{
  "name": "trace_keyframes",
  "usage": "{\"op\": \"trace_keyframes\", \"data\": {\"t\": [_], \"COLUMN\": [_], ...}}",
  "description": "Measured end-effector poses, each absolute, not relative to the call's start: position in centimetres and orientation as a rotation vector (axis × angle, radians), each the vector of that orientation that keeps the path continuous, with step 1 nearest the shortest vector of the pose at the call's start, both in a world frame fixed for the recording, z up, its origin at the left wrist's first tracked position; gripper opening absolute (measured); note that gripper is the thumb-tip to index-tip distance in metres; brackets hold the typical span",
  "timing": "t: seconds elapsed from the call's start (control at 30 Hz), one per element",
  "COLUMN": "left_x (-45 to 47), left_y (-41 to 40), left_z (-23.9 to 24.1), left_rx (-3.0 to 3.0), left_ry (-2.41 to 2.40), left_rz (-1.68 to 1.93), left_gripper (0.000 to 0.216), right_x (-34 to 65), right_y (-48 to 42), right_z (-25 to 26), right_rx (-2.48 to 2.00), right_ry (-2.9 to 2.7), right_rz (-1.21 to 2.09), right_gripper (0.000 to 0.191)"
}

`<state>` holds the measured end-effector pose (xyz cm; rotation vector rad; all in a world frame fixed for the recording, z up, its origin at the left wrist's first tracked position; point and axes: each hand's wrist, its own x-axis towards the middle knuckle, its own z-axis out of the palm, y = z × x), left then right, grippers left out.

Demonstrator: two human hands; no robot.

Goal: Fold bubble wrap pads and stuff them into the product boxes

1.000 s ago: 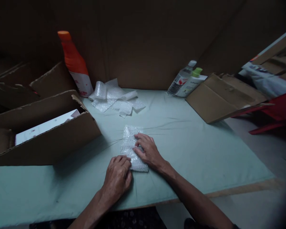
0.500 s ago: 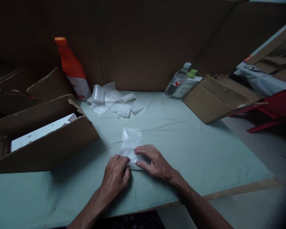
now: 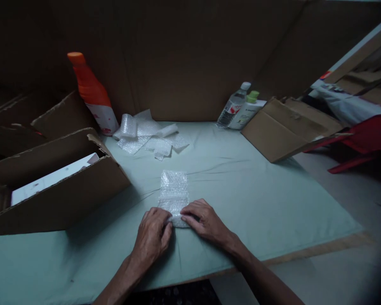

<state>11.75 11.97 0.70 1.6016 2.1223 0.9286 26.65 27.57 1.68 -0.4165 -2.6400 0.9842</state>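
Right of the brown carton, the clear, bumpy bubble-wrap strip lies rectangular, long axis pointing away from the person; left hand and right hand pinch its near end.

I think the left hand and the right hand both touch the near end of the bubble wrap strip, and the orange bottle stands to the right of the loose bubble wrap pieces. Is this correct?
Not quite: in the head view, the orange bottle stands to the left of the loose bubble wrap pieces. The rest is right.
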Motion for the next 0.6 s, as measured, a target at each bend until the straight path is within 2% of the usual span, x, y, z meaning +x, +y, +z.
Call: {"op": "trace_keyframes", "data": {"t": [0.3, 0.6], "left_x": [12.4, 12.1], "left_y": [11.3, 11.0], "left_z": [-0.7, -0.8], "left_rx": [1.643, 1.853], "left_ry": [2.207, 2.217], "left_rz": [1.122, 0.842], "left_gripper": [0.044, 0.054], "right_x": [25.6, 26.4], "right_y": [27.5, 26.6], "right_z": [0.7, 1.3], "right_rx": [-0.502, -0.423], "right_ry": [-2.651, -2.633], "right_rz": [0.895, 0.704], "right_gripper": [0.011, 0.012]}}
